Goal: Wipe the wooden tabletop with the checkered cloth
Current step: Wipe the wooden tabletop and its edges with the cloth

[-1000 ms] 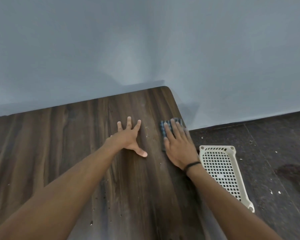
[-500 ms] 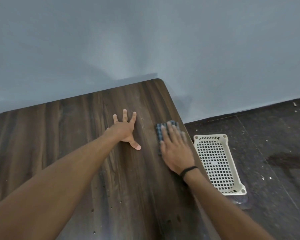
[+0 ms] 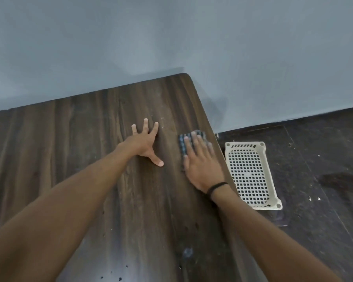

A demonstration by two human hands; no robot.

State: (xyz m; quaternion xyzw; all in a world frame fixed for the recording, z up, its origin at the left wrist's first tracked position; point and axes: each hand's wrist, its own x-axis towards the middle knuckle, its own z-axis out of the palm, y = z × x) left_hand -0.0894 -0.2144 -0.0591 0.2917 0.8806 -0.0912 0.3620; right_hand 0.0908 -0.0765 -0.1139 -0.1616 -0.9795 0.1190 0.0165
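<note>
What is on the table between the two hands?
Nothing but bare wood: in the head view, only a strip of table with a few pale specks separates the left hand from the right hand pressing the checkered cloth.

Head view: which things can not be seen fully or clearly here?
- Cloth: mostly hidden under the flat right hand; its full size cannot be told.
- Table: cut off by the left and bottom edges of the head view; both arms cover part of it.
- Specks on the table: too small to identify.
- Basket: its near left side is hidden behind the table edge and the wrist.
</note>
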